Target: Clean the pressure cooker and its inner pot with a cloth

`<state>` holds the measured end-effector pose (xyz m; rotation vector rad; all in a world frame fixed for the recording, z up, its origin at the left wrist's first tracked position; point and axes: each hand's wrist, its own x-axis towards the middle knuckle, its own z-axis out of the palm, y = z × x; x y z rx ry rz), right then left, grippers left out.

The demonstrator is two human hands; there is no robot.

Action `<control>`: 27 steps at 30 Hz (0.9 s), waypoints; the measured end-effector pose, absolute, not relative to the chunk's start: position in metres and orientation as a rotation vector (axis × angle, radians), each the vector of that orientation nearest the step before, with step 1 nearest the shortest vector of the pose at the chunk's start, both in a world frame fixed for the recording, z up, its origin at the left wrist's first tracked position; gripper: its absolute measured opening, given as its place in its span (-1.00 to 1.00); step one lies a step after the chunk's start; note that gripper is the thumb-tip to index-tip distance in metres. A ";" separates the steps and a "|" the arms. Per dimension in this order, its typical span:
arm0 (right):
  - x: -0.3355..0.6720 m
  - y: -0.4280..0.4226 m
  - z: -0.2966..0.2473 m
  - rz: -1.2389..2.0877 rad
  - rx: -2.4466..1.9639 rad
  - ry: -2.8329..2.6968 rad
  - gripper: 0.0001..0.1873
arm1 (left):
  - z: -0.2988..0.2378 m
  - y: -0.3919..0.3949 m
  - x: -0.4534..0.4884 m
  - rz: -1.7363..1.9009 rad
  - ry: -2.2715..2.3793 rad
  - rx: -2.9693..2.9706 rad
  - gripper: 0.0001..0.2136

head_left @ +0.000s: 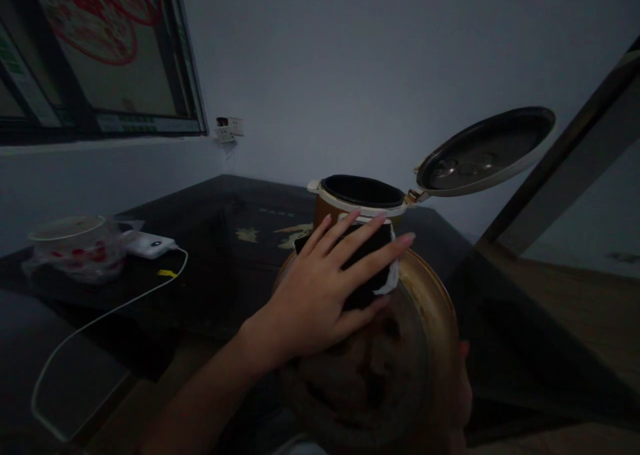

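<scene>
A round golden-brown pan [435, 308], its darkly stained underside facing me, is tilted up near the table's front edge. My left hand [320, 288] lies across that underside with its fingers spread, pressing a black pad with a ragged white edge [367, 261] against it. The thumb rests near the pad's lower edge. At the pan's right side my right hand [465, 391] grips the edge, mostly hidden behind the pan. Just beyond the fingertips stands a rice cooker [360, 208] with its lid [490, 155] swung wide to the right.
On the dark table [225, 241], at the left, sits a plastic-wrapped bowl [75, 248] with red marks. Beside it lies a white device [150, 244] whose white cable [100, 318] hangs over the front edge. Behind are a wall socket [229, 128] and a window [130, 61].
</scene>
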<state>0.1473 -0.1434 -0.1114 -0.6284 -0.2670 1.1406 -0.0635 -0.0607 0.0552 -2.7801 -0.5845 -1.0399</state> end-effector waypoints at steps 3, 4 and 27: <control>0.160 -0.146 -0.127 1.202 -0.677 -0.166 -0.48 | 0.051 -0.047 -0.063 -1.089 -0.705 -2.818 -0.45; 0.164 -0.147 -0.131 1.210 -0.679 -0.183 -0.48 | 0.049 -0.044 -0.063 -1.106 -0.754 -2.825 -0.46; 0.146 -0.143 -0.098 1.075 -0.630 -0.304 -0.67 | 0.033 -0.088 -0.045 -0.990 -0.369 -2.889 -0.44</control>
